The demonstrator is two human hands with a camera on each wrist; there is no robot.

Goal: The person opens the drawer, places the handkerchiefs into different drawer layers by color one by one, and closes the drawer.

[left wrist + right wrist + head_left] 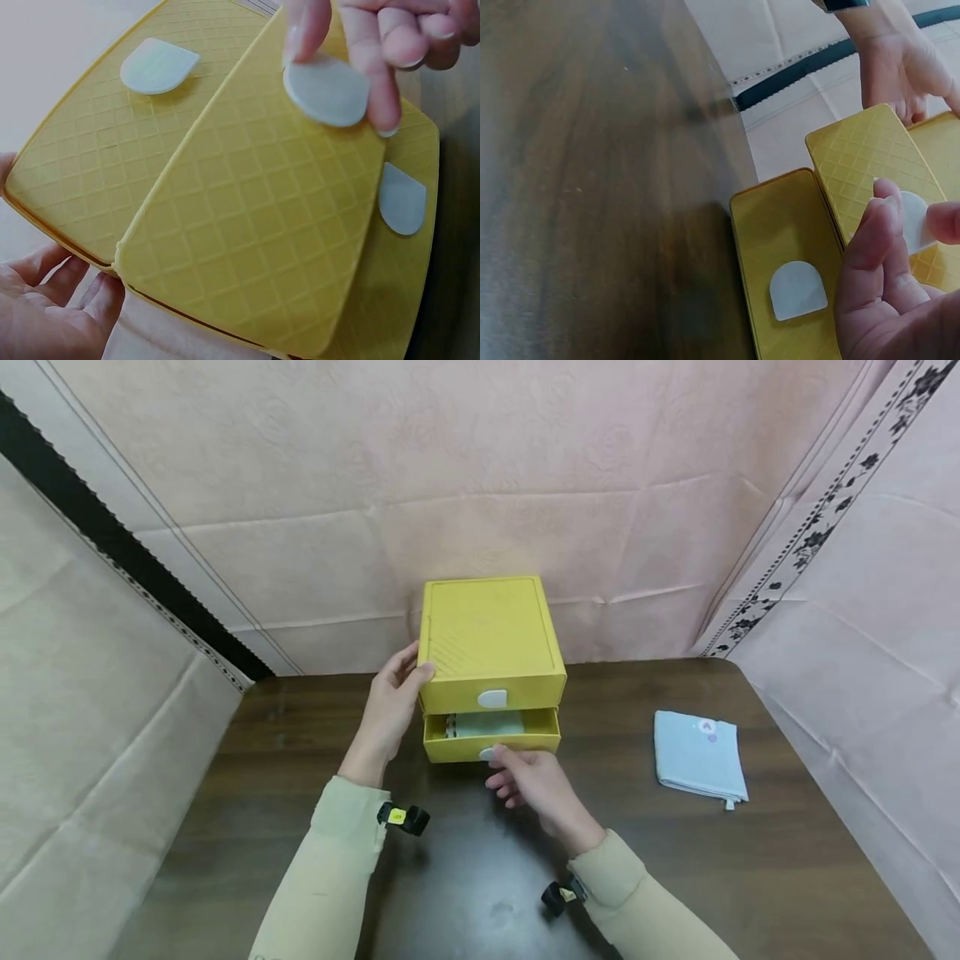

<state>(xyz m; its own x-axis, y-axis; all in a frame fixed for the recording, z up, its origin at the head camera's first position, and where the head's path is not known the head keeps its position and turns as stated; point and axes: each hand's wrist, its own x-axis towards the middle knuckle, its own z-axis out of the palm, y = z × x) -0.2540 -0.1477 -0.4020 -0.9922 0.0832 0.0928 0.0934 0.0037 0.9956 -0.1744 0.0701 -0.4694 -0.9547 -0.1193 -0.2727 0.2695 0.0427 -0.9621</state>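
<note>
A yellow drawer box (491,627) stands at the back of the table, its fronts fitted with white knobs. The middle drawer (450,750) is pulled partway out, showing a pale green flat item (489,723) inside. My right hand (536,785) pinches this drawer's white knob (330,90) between thumb and index finger. My left hand (392,697) rests against the box's left side, thumb at the top front edge. In the left wrist view the top drawer (97,150) and the bottom drawer (405,285) are pushed in.
On the table's right side lies a light blue folded cloth item (697,756) with a small tab. The brown wooden table (480,877) meets pale curtains (360,560) behind the box and at both sides.
</note>
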